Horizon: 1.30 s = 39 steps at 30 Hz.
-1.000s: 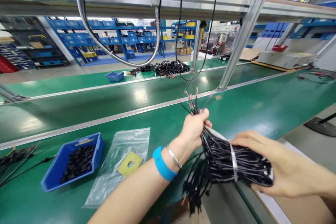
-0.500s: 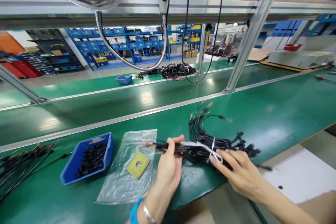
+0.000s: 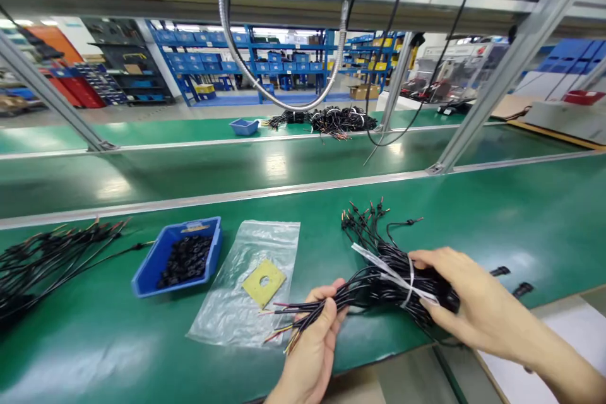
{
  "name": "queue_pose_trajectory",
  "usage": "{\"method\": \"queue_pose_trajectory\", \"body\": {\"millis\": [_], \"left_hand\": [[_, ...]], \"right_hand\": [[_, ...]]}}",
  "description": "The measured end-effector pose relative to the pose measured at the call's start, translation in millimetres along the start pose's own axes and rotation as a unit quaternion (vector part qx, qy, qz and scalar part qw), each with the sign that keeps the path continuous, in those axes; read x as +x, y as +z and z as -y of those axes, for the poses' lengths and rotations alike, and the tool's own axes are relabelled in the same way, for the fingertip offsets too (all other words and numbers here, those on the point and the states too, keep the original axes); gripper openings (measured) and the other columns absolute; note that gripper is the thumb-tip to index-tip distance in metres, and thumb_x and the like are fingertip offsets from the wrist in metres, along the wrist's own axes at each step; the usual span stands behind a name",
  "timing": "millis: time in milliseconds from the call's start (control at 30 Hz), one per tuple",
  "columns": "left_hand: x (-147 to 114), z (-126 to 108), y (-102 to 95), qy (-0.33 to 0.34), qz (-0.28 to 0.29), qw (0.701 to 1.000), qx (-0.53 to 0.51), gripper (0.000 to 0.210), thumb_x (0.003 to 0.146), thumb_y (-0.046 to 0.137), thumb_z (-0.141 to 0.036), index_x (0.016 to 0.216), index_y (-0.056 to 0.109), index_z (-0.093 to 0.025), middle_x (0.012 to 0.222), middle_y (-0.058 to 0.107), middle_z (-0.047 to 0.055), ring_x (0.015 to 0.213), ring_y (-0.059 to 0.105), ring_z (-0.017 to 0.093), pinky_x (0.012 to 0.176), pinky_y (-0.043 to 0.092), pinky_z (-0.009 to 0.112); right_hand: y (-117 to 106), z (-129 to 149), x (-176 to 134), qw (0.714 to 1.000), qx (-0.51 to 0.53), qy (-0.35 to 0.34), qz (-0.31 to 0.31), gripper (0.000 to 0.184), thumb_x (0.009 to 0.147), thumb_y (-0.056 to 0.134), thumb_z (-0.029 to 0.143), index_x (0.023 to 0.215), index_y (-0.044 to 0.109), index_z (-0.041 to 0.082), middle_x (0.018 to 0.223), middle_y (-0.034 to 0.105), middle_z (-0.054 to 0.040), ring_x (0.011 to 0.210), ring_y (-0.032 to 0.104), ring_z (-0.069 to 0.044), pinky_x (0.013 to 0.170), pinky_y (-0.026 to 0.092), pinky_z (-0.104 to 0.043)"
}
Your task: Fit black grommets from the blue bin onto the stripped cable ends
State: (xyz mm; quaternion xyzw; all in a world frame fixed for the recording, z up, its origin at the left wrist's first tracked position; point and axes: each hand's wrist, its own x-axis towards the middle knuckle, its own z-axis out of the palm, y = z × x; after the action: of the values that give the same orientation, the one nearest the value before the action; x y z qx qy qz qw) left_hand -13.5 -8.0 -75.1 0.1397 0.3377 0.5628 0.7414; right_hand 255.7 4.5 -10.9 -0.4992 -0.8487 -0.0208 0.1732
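A bundle of black cables [image 3: 388, 287], bound with a white tie [image 3: 411, 284], lies near the front edge of the green bench. My left hand [image 3: 318, 334] is closed round the loose cable ends on the bundle's left, their stripped red and yellow wire tips poking out past the thumb. Thumb and fingers of my right hand [image 3: 457, 303] clasp the bundle's right part, just beside the tie. Beyond the hands, more cable ends with small black fittings fan out towards the back. Left of my left hand lies a clear zip bag [image 3: 222, 312] with a yellow square sponge [image 3: 264, 283] on or in it.
A blue bin [image 3: 215, 259] of small black parts stands left of the bag. More black cables [image 3: 52, 259] lie at the far left. Across the bench are a smaller blue tray [image 3: 245, 128] and a heap of cables [image 3: 343, 120]. A flexible metal hose [image 3: 284, 104] hangs above.
The view has shifted, so the bench things appear further right. My left hand now has the cable ends spread out, and my right hand has moved onto the bundle's right part.
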Motion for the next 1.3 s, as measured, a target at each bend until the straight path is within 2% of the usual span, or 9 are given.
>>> {"method": "queue_pose_trajectory", "body": {"millis": [200, 300, 467, 633, 733, 833, 1000, 1167, 1300], "left_hand": [[-4, -3, -5.2, 0.009, 0.028, 1.0, 0.005, 0.019, 0.076, 0.088, -0.034, 0.083, 0.077, -0.021, 0.113, 0.08, 0.006, 0.112, 0.07, 0.023, 0.104, 0.052, 0.035], [-8, -1, -12.2, 0.052, 0.008, 0.997, 0.064, 0.023, 0.074, 0.089, -0.036, 0.087, 0.076, -0.02, 0.105, 0.079, 0.006, 0.108, 0.07, 0.024, 0.102, 0.052, 0.035], [-20, 8, -34.9, 0.137, -0.059, 0.981, 0.121, 0.056, 0.063, 0.095, -0.034, 0.112, 0.069, -0.022, 0.119, 0.076, 0.013, 0.114, 0.069, 0.032, 0.096, 0.056, 0.039], [-39, 6, -54.3, 0.242, -0.095, 0.95, 0.176, 0.059, 0.068, 0.091, -0.036, 0.122, 0.068, -0.025, 0.135, 0.069, 0.014, 0.131, 0.058, 0.036, 0.112, 0.044, 0.044], [-48, -11, -60.9, 0.242, -0.058, 0.935, 0.253, 0.049, 0.073, 0.086, -0.04, 0.118, 0.075, -0.025, 0.127, 0.073, 0.014, 0.121, 0.065, 0.037, 0.104, 0.05, 0.044], [-51, -33, -67.4, 0.258, -0.003, 0.895, 0.363, 0.035, 0.077, 0.081, -0.046, 0.106, 0.082, -0.027, 0.113, 0.079, 0.015, 0.106, 0.071, 0.038, 0.093, 0.054, 0.043], [-50, -52, -74.0, 0.327, -0.012, 0.831, 0.45, 0.024, 0.078, 0.08, -0.033, 0.101, 0.085, -0.033, 0.108, 0.081, 0.012, 0.098, 0.074, 0.035, 0.089, 0.055, 0.04], [-51, -52, -71.5, 0.332, -0.048, 0.837, 0.431, 0.013, 0.083, 0.074, -0.028, 0.091, 0.085, -0.03, 0.091, 0.08, 0.01, 0.079, 0.073, 0.029, 0.062, 0.054, 0.031], [-50, -53, -68.2, 0.298, -0.064, 0.849, 0.432, 0.014, 0.087, 0.072, -0.034, 0.081, 0.082, -0.027, 0.082, 0.076, 0.01, 0.072, 0.069, 0.026, 0.058, 0.052, 0.03]], "right_hand": [[17, 60, 15, 0.981, -0.055, -0.113, -0.146, 0.033, 0.089, 0.058, 0.018, 0.122, 0.062, 0.014, 0.113, 0.071, -0.0136, 0.115, 0.063, -0.03, 0.101, 0.049, -0.049], [59, 96, 33, 0.977, -0.119, -0.145, -0.106, 0.046, 0.088, 0.052, 0.016, 0.132, 0.058, 0.003, 0.132, 0.064, -0.022, 0.125, 0.059, -0.033, 0.106, 0.048, -0.049], [113, 109, 48, 0.973, -0.131, -0.17, -0.081, 0.049, 0.078, 0.052, 0.017, 0.12, 0.063, -0.006, 0.118, 0.07, -0.0288, 0.111, 0.068, -0.034, 0.102, 0.051, -0.048], [96, 104, 45, 0.973, -0.066, -0.203, -0.086, 0.039, 0.083, 0.045, 0.011, 0.115, 0.068, 0.008, 0.12, 0.073, -0.0148, 0.111, 0.068, -0.025, 0.105, 0.05, -0.044], [76, 104, 38, 0.969, -0.012, -0.208, -0.132, 0.037, 0.085, 0.046, 0.003, 0.113, 0.068, 0.012, 0.115, 0.075, -0.0099, 0.11, 0.068, -0.022, 0.102, 0.052, -0.042], [66, 103, 26, 0.97, -0.014, -0.174, -0.167, 0.026, 0.087, 0.051, 0.003, 0.102, 0.07, 0.014, 0.093, 0.076, -0.0071, 0.084, 0.069, -0.021, 0.08, 0.054, -0.038], [78, 106, 15, 0.981, -0.035, -0.14, -0.132, 0.023, 0.091, 0.05, 0.006, 0.1, 0.07, 0.013, 0.089, 0.075, -0.0078, 0.075, 0.066, -0.021, 0.069, 0.05, -0.036], [92, 118, 18, 0.983, 0.014, -0.122, -0.138, 0.024, 0.092, 0.05, 0.01, 0.105, 0.07, 0.014, 0.094, 0.076, -0.0089, 0.075, 0.068, -0.021, 0.069, 0.054, -0.036], [99, 120, 16, 0.973, 0.056, -0.114, -0.191, 0.027, 0.091, 0.055, 0.006, 0.114, 0.067, 0.012, 0.102, 0.076, -0.0117, 0.085, 0.07, -0.021, 0.074, 0.058, -0.034]]}}
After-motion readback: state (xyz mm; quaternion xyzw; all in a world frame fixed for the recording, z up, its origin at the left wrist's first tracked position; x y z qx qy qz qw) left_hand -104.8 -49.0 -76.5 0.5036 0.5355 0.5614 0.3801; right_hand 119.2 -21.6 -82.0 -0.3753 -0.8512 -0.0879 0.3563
